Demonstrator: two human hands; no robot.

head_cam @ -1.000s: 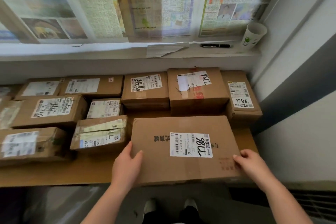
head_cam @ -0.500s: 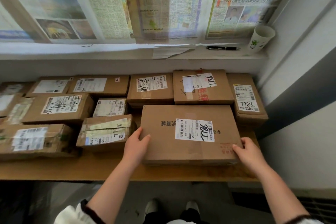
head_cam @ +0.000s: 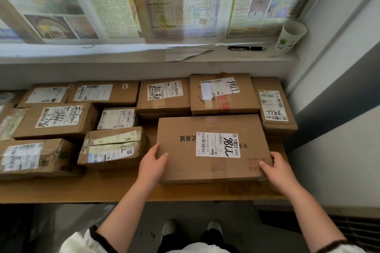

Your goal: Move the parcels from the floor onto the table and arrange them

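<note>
A large flat brown parcel (head_cam: 211, 148) with a white label marked 7786 lies on the wooden table (head_cam: 107, 188), at its front right. My left hand (head_cam: 153, 163) grips the parcel's near left corner, thumb on top. My right hand (head_cam: 277, 170) grips its near right corner the same way. The parcel's far edge sits against two other cardboard parcels (head_cam: 223, 94) in the back row. Several more labelled parcels (head_cam: 55, 120) fill the table's left and rear.
A tall parcel (head_cam: 273, 107) stands to the right against the grey wall. A window sill behind carries a black pen (head_cam: 245, 48) and a paper cup (head_cam: 290, 36); newspapers cover the window. A crumpled taped parcel (head_cam: 114, 146) lies just left of my left hand.
The large parcel has been pushed away from the table's front edge toward the back row, both hands moving with it; over the last half second it has hardly shifted.
</note>
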